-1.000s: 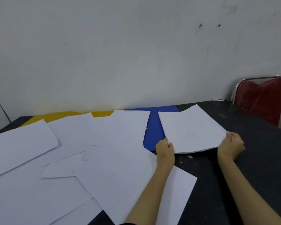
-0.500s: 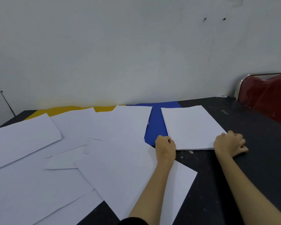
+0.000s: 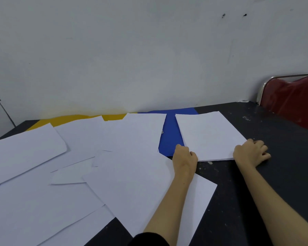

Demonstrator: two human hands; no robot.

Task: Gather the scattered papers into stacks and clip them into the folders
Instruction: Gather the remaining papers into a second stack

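You have one stack [image 3: 208,135] squared at right-centre, left hand [image 3: 184,157] and right hand [image 3: 251,151] curled against its corners; loose sheets [image 3: 114,174] fill the left, folders [image 3: 169,137] unfilled.

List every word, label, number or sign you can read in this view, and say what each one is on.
No text can be read anywhere in this view.
Faint pale marks on the black table: too small and blurred to read, perhaps only scuffs.
Small grey mark on the blue folder: too small to tell whether it is print at all.
The stack of paper and the loose sheets: blank on the sides that show.
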